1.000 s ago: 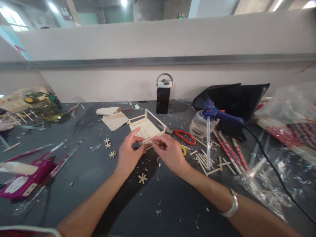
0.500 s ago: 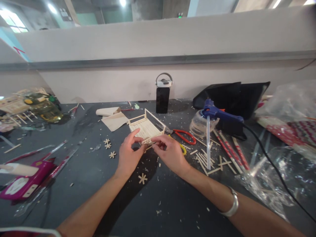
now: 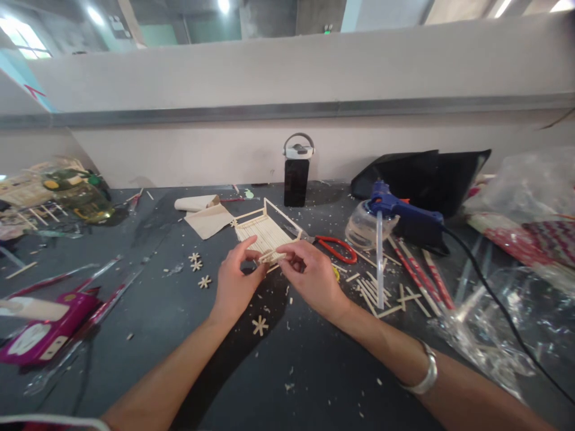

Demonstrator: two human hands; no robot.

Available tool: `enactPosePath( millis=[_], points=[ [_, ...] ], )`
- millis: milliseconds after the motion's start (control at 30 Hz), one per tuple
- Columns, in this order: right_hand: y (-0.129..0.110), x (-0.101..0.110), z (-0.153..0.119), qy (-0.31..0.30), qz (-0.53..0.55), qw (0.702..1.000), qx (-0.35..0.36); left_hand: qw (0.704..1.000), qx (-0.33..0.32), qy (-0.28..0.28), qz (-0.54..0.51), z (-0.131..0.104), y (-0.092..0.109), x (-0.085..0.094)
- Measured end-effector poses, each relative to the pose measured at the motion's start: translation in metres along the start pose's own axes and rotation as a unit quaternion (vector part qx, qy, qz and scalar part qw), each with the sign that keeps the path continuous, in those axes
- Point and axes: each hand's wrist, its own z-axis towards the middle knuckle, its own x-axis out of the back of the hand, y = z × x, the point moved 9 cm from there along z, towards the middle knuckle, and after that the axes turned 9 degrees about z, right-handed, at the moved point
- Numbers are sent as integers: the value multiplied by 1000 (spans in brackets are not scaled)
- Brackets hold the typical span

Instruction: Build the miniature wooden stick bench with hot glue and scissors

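A small model made of pale wooden sticks (image 3: 263, 233), with a slatted floor and a raised rail, lies on the dark table in front of me. At its near edge, my left hand (image 3: 238, 275) pinches a little bundle of wooden sticks (image 3: 268, 257) between thumb and fingers. My right hand (image 3: 312, 276) is closed beside the other end of that bundle, thumb and fingertips together. Whatever lies between the right fingertips is hidden or too small to name. Red-handled scissors (image 3: 338, 250) rest just beyond the right hand, which partly covers them.
Star-shaped stick pieces (image 3: 259, 325) lie on the table. To the right are loose sticks (image 3: 369, 288), a blue glue gun (image 3: 399, 208) with its cord, and clear plastic wrapping (image 3: 485, 323). A magenta device (image 3: 56, 329) is left; a black bottle (image 3: 296, 182) stands behind.
My right fingers have shifted slightly at the bundle's end, and the hand now covers more of the yellow handle. My left hand stays nearly still.
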Motion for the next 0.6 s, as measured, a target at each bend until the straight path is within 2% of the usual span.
enactPosePath(
  millis=[600],
  points=[
    [-3,-5,2,-20,-21,999,21,1000,-7,7,11,-1,3,2]
  ],
)
